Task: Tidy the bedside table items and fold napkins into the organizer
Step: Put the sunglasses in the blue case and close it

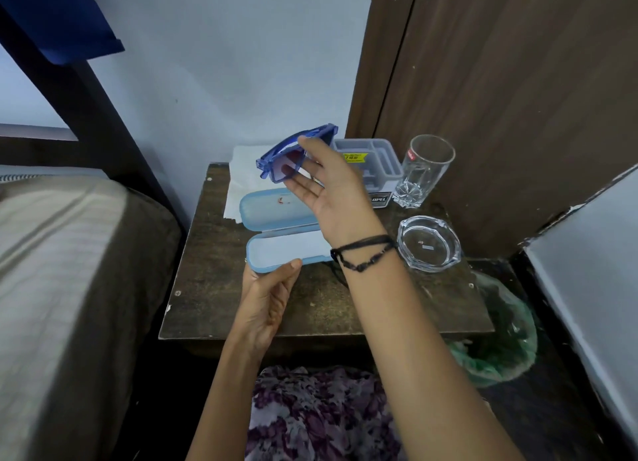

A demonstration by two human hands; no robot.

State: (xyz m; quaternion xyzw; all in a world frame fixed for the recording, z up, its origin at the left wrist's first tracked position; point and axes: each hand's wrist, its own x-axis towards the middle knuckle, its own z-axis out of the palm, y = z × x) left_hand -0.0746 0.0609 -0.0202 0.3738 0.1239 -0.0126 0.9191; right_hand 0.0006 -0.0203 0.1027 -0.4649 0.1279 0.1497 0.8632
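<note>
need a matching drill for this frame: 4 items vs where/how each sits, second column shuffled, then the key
1. sunglasses
2. glasses case
3. drinking glass
4. ashtray

A. lying open on the table, left hand at its near edge
B. upright beside the grey organizer
C. held in the air by the right hand
D. on the table by the right wrist

Pairs: 1-C, 2-A, 3-B, 4-D

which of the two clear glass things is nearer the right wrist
The low round glass ashtray, just beside the wrist with the black bands. The tall drinking glass stands farther back, next to the grey organizer.
</note>
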